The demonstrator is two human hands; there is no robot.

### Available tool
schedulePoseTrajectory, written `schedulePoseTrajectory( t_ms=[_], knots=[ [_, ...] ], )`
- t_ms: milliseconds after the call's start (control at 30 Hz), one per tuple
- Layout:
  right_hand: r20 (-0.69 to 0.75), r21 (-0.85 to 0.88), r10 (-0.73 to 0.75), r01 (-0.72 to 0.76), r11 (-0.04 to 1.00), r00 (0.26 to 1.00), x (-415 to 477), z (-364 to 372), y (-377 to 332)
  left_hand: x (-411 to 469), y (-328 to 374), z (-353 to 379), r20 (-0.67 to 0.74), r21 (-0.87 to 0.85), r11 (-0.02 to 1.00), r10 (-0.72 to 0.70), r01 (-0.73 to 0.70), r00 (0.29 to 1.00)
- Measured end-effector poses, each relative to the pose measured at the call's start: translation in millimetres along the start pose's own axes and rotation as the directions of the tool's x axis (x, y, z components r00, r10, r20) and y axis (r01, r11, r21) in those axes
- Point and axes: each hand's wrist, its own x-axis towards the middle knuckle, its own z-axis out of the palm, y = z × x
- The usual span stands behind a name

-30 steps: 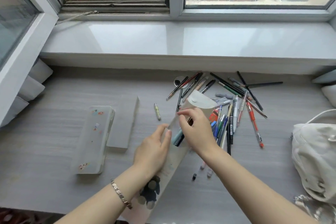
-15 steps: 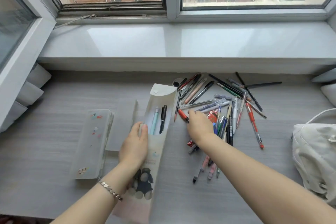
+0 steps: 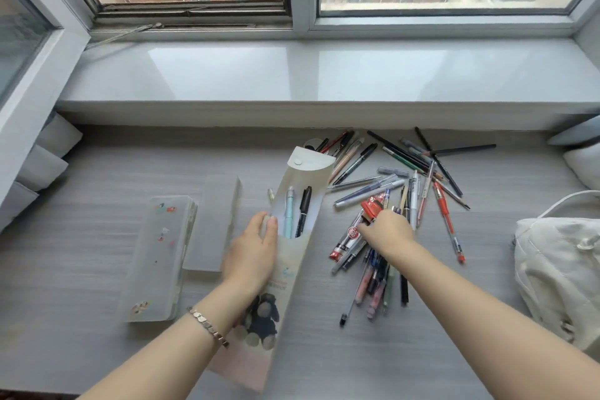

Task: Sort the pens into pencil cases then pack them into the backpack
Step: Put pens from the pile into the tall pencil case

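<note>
A long flat paper-coloured pencil case (image 3: 292,256) with a bear print lies on the table with its flap open. A light blue pen (image 3: 289,211) and a black pen (image 3: 303,211) stick out of its pocket. My left hand (image 3: 253,250) grips the case by its left edge at the pocket mouth. To the right is a loose pile of pens (image 3: 402,191), several of them red, blue and black. My right hand (image 3: 386,230) is down on this pile, fingers curled, pinching a red-capped pen (image 3: 371,208). The white backpack (image 3: 558,269) sits at the right edge.
A translucent hard pencil case (image 3: 159,256) with stickers lies at the left, a plain grey case (image 3: 211,221) beside it. One small pale pen (image 3: 271,195) lies just left of the open case. A deep white windowsill (image 3: 292,75) runs behind the table.
The bear-print case was laid flat and slid left with two pens now in its pocket. My right hand left the case and went down onto the pile, closing on a red-capped pen.
</note>
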Motion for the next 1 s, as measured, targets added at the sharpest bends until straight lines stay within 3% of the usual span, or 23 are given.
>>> schedulePoseTrajectory(
  t_ms=[100, 300, 600, 800, 867, 933, 1000],
  knots=[
    [-0.031, -0.047, -0.008, 0.007, 0.999, 0.999, -3.0, 9.9, -5.7, -3.7, 2.7, -0.8, 0.005, 0.006, 1.000, 0.020, -0.021, 1.000],
    [-0.016, 0.058, 0.073, -0.072, 0.996, 0.997, 3.1, 12.0, -3.2, -8.0, -4.8, -3.7, 0.002, 0.026, 1.000, -0.011, 0.011, 1.000],
    [0.013, -0.150, 0.042, -0.039, 0.988, 0.999, -6.9, 24.1, -21.2, -18.1, -6.7, -1.9, 0.015, 0.096, 0.995, -0.009, 0.008, 1.000],
    [0.130, 0.102, 0.066, -0.080, 0.992, 0.989, -10.9, 16.3, -6.2, -22.9, -7.6, -7.2, 0.011, 0.100, 0.995, -0.031, 0.029, 0.999],
    [0.163, 0.290, 0.058, -0.104, 0.951, 0.985, -16.3, 6.8, -3.6, -24.0, -10.9, -5.7, 0.018, 0.094, 0.995, -0.036, 0.034, 0.999],
    [0.162, 0.555, 0.021, -0.108, 0.825, 0.987, -26.2, -7.4, -7.3, -25.5, -13.3, -3.4, 0.023, 0.095, 0.995, -0.035, 0.033, 0.999],
    [0.075, 0.776, -0.089, -0.002, 0.631, 0.993, -42.0, -25.8, -15.3, -28.0, -11.8, -0.9, 0.033, 0.103, 0.994, -0.029, 0.025, 0.999]
  ],
)
